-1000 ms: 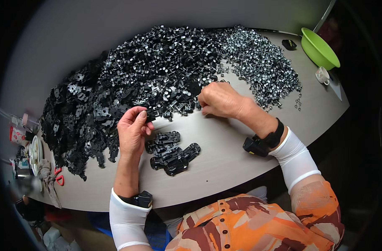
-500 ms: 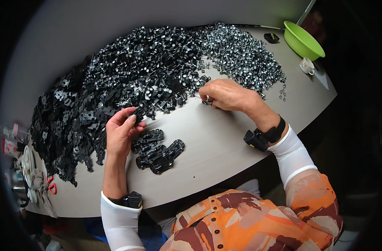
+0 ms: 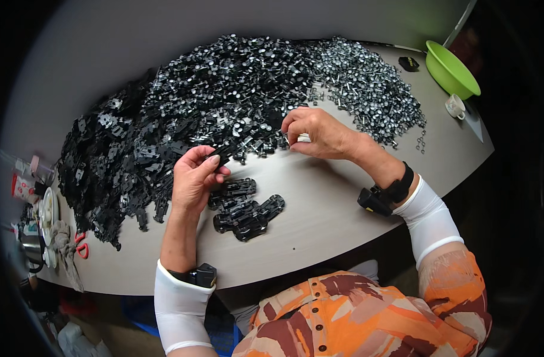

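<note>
1. Left hand point(image 3: 193, 177): fingers clamped on one black part point(image 3: 222, 153), partly hidden, above the counter point(image 3: 325, 208).
2. Right hand point(image 3: 323, 134): fingers curled; cannot tell whether they grip anything.
3. One green bowl point(image 3: 452, 68), one cup point(image 3: 455, 107), its contents indistinct.
4. Black wheeled pieces point(image 3: 251, 225) overlap nearby, obscuring their count.

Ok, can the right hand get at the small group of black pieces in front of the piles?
Likely yes: only bare tabletop shows between the right hand and the black pieces; the left hand is beyond them.
</note>
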The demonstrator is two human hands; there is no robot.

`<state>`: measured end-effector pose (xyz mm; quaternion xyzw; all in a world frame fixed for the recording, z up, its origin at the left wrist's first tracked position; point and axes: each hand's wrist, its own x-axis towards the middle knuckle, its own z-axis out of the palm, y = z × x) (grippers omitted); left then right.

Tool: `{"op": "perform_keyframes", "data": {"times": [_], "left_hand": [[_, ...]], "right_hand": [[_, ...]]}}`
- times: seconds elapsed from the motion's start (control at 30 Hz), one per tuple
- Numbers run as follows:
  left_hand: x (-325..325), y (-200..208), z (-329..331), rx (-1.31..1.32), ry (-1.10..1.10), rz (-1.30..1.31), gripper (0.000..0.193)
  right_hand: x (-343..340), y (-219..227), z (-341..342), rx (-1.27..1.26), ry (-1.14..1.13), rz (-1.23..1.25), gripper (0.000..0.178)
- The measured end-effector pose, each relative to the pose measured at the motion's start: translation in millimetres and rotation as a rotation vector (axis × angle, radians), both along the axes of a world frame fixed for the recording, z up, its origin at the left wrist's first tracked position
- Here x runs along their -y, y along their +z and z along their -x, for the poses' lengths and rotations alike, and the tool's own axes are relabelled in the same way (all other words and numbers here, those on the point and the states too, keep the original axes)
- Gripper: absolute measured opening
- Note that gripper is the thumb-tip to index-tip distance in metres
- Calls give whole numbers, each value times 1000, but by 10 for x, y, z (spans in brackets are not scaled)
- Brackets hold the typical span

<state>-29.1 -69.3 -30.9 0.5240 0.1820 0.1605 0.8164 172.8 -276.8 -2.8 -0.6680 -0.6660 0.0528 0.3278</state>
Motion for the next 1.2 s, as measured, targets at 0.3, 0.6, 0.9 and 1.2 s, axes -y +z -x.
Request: {"op": "perform_keyframes", "data": {"times": [0.3, 0.6, 0.9, 1.2], "left_hand": [[22, -14, -19, 16, 52, 63, 18], [143, -12, -18, 64, -8, 160, 12], [144, 81, -34, 27, -74, 152, 13], [133, -4, -10, 154, -84, 365, 15]], "right_hand": [[-584, 69, 596, 14, 22, -204, 43], [-634, -28, 688, 49, -12, -175, 47], [-605, -154, 689, -104, -28, -241, 46], [-632, -168, 702, -284, -14, -357, 48]]}}
